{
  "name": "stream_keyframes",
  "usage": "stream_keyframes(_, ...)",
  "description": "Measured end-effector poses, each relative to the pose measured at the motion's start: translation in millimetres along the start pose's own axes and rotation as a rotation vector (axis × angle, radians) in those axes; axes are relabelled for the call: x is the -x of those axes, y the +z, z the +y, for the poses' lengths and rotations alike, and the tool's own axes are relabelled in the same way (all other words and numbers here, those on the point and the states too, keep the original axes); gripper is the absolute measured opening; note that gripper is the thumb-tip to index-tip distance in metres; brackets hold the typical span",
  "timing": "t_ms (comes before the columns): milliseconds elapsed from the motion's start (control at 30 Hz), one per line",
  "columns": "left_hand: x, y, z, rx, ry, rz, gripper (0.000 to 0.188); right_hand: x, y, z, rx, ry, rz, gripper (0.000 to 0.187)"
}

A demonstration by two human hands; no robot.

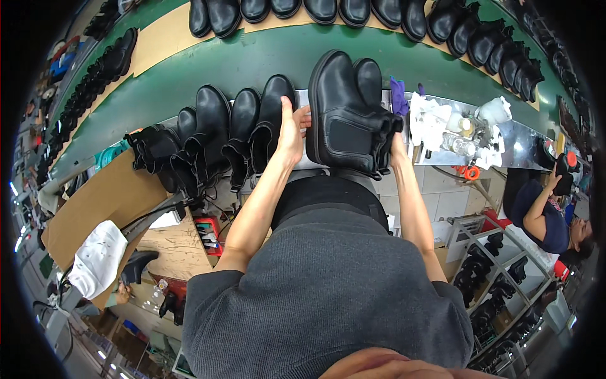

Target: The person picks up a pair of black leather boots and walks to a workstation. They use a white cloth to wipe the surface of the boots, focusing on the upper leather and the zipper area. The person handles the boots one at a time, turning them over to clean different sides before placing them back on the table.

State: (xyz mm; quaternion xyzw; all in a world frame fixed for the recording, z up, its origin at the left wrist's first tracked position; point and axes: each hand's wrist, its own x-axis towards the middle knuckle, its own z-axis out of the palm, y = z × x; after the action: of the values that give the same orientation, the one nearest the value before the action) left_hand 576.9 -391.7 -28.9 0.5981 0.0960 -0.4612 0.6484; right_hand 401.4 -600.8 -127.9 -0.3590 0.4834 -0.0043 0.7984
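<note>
1. The green work surface (252,57) curves across the far side, and its strip between the boot rows gives the widest room for moving, though the far row of boots (320,9) bounds it.
2. The metal ledge (522,144) runs along the near side; its front edge lies close to the body, so a low swing could knock a sole against it.
3. The cluster of standing boots (213,110) crowds the left of the ledge, just beside the left hand, leaving little room that way.
4. The held pair of black boots (343,120) is in front of the torso, tilted, shafts toward the right and one boot partly hiding the other. Keeping both together and turning them slowly should spare the smooth leather from scuffs.
5. The right hand (399,150) seems to grasp the shafts; most of its fingers are hidden. A firm hold there matters, since the toes look likely to swing.
6. The left hand (291,134) is spread, thumb up, fingers near the sole; whether they touch is unclear. A palm under that sole would steady the load.
7. The bottles (459,145) and purple cloth (398,96) limit movement rightward.
</note>
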Motion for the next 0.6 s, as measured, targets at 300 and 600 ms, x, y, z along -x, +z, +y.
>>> stream_keyframes(300, 33, 29, 51, -0.143, 0.058, -0.208, 0.100, 10, -5, -10, -0.286, 0.057, -0.077, 0.063)
stream_keyframes(600, 40, 38, 64, -0.135, 0.096, -0.159, 0.094, 4, -8, -19, -0.281, 0.039, -0.103, 0.062)
